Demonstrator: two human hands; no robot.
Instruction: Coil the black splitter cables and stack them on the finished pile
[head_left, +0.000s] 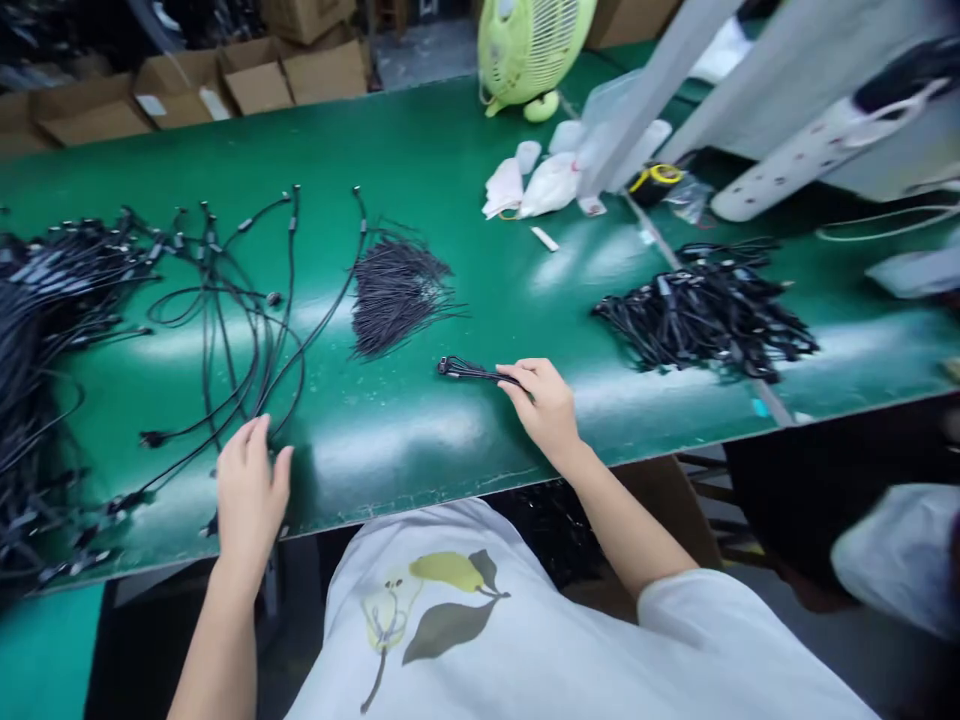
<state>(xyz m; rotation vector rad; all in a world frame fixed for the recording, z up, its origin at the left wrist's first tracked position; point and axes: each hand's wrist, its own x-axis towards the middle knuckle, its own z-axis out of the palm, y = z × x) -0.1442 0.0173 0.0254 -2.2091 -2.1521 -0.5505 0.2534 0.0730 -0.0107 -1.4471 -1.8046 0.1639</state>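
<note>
My right hand (544, 408) is closed on a folded bundle of black cable (472, 369), held just over the front part of the green table. Its connector end points left. My left hand (251, 480) is at the front edge with thumb and fingers apart, beside several loose black cables (259, 340) that spread across the table; whether the fingertips touch them I cannot tell. Between the hands, further back, lies a pile of thin black twist ties or short wires (397, 290). Bundled black cables (712, 310) form a heap to the right.
A large mass of black cables (45, 330) covers the left end of the green table (420, 150). At the back are a green fan (536, 50), white plastic bags (551, 185), a tape measure (654, 183), and a white power strip (817, 155). Cardboard boxes (97, 110) line the far edge.
</note>
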